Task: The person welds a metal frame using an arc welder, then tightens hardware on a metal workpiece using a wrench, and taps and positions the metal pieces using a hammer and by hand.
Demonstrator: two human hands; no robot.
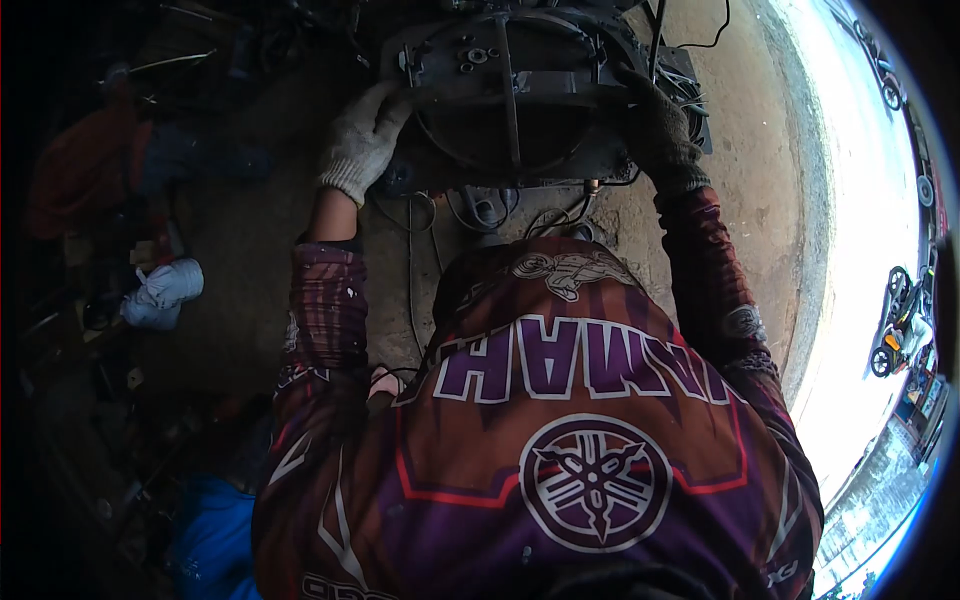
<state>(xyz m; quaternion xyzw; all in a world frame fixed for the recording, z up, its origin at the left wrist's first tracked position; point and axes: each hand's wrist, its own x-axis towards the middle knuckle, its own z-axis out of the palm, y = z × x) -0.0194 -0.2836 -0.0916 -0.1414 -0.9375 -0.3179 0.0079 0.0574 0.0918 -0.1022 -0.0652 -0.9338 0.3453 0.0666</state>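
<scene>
A dark metal workbench [560,165] stands at the top centre, with a round metal ring frame [508,120] on it, crossed by a vertical bar. My left hand [368,140], in a pale knit glove, is at the left edge of the frame, fingers pointing up and the thumb apart; whether it grips the edge is unclear. In a darker glove, my right hand [662,130] rests at the right side of the frame, its fingers lost in shadow. Several small nuts or washers [478,55] lie on the bench inside the ring, near a flat metal piece [545,83].
Cables [410,260] hang below the bench to the floor. Coiled cable [692,100] sits at its right end. A whitish cloth bundle [165,292] and a red item [85,170] are on the left. Motorcycles [888,320] stand outside on the right.
</scene>
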